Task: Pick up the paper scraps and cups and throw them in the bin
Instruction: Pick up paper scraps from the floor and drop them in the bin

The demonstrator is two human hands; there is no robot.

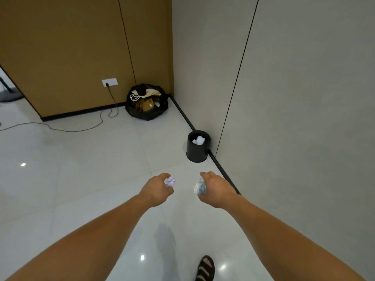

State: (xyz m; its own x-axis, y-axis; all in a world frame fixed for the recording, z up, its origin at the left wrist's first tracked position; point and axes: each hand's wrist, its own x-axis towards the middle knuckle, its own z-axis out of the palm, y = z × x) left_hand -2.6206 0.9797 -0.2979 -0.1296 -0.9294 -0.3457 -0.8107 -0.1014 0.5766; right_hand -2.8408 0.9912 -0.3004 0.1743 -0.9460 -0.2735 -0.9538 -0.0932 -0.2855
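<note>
A small black bin (197, 151) stands on the white tiled floor against the grey wall, with white paper showing inside it. My left hand (157, 190) grips a crumpled white paper scrap (170, 182), held out in front of me a short way before the bin. My right hand (216, 189) grips a crumpled white and blue-grey scrap (200, 187), level with the left hand and nearer the wall. Both arms are stretched forward.
A full black rubbish bag (147, 102) sits in the corner by the brown wall. A black cable (109, 110) runs from a wall socket (109, 82) across the floor to the left. My sandalled foot (206, 268) shows at the bottom.
</note>
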